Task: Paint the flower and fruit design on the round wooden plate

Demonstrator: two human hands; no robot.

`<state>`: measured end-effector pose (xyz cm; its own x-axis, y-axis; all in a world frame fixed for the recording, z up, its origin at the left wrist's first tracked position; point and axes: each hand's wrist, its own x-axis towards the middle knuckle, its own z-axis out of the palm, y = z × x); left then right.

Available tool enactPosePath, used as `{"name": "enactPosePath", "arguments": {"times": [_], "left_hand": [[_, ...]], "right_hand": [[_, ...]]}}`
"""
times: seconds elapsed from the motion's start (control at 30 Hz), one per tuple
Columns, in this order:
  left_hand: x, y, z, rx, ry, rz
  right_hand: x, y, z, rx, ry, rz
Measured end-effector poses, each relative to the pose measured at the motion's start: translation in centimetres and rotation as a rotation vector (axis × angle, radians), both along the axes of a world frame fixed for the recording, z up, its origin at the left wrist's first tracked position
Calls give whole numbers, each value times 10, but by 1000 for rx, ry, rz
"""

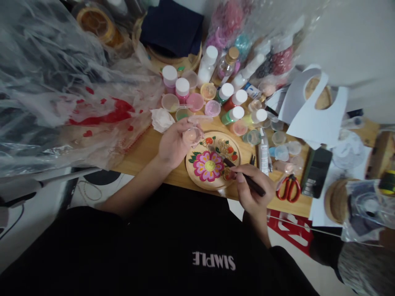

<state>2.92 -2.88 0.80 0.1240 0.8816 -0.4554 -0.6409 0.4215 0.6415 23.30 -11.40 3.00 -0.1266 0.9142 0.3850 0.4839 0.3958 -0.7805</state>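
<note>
My left hand (173,144) is closed round a small clear cup (193,136) with pale peach paint in it, held over the left edge of a round wooden plate. The wooden plate (193,177) carries a pink flower (208,166) with a yellow centre, green leaves and orange-red fruit outlined in gold. In my right hand (254,187) a dark-handled tool (251,183) is gripped like a pen. Its tip points at the right half of the plate; whether it touches the surface I cannot tell.
Behind the plate stand several white-capped paint bottles (233,115) and open cups of colour (195,101). To the right lie a white tube (264,154), red-handled scissors (289,188) and a black phone (317,172). Crumpled tissue (162,120) and plastic sheeting (92,111) occupy the left.
</note>
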Motion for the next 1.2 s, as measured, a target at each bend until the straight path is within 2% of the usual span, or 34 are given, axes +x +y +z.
{"name": "enactPosePath", "arguments": {"times": [0.17,0.47,0.63,1.2], "left_hand": [[2,0,5,-69,-3,37],[-1,-1,-1,-14,-22,-10],[2,0,5,-52,-30,45],[3,1,10,-88,-20,53]], "right_hand": [[0,-1,0,-11,-7,-9],[4,-3,-3,-30,42,-29],[5,-3,-5,-10,51,-24],[5,-3,-2,-31,14,-11]]}}
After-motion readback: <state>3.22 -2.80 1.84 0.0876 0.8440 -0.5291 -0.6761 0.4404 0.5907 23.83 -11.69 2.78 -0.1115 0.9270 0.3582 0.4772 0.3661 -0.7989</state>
